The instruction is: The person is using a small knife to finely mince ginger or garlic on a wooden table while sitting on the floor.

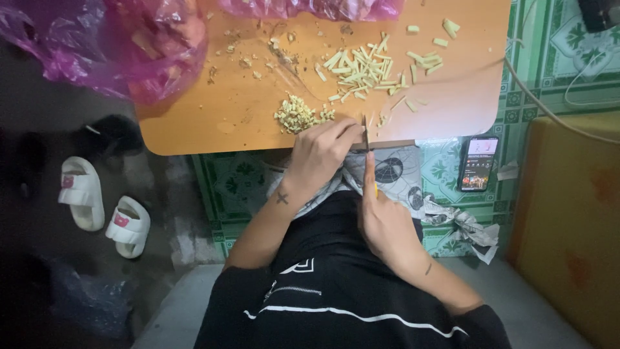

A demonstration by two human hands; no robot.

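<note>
A knife (365,136) is being gripped by the right hand (385,223), the fingers closed around the handle and the index finger laid along the back of the blade, which is being held edge-down at the near edge of the table (194,129). The left hand (321,154) is being kept curled and narrow just beside the blade, its fingertips pressed down at the table edge; whatever is being pinned under them is hidden, so it cannot be told. Both hands are being held close together, the blade touching or nearly touching the left fingers.

A heap of diced bits (298,114) is lying just beyond the left hand. Farther back, a loose spread of pale green sticks (365,70) is lying across the middle of the table, with a few stray chunks (445,29) toward the far right corner. Dry scraps (258,55) are scattered to the left of the sticks.

A pink plastic bag (129,45) is being draped over the far left corner of the table. A phone (478,163) with a lit screen is lying on the patterned floor mat (549,77) to the right of the hands. A pair of white sandals (103,207) is sitting on the floor well apart to the left
</note>
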